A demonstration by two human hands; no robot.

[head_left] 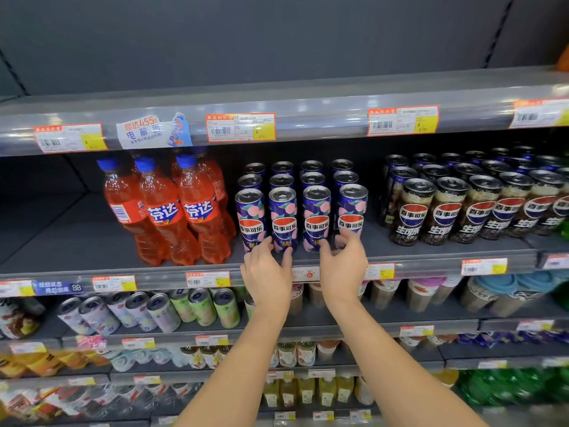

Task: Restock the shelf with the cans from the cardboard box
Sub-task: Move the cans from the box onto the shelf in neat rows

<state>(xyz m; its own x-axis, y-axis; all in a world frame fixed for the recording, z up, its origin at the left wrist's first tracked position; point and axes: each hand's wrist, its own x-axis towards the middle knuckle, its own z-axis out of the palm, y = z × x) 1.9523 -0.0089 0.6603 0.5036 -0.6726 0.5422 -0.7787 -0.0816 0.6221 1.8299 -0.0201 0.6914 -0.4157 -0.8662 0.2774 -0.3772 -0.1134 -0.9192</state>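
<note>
Slim blue peach-cola cans stand in several rows on the middle shelf, with four cans across the front. My left hand reaches up from below. Its fingertips touch the bases of the first can and the second can from the left. My right hand is beside it, with loosely bent fingers resting against the base of the fourth can. Neither hand wraps around a can. The cardboard box is out of view.
Orange soda bottles stand directly left of the blue cans, and black cola cans fill the shelf to the right. The far left of this shelf is bare. The top shelf's price rail overhangs above. Lower shelves hold more cans, cups and bottles.
</note>
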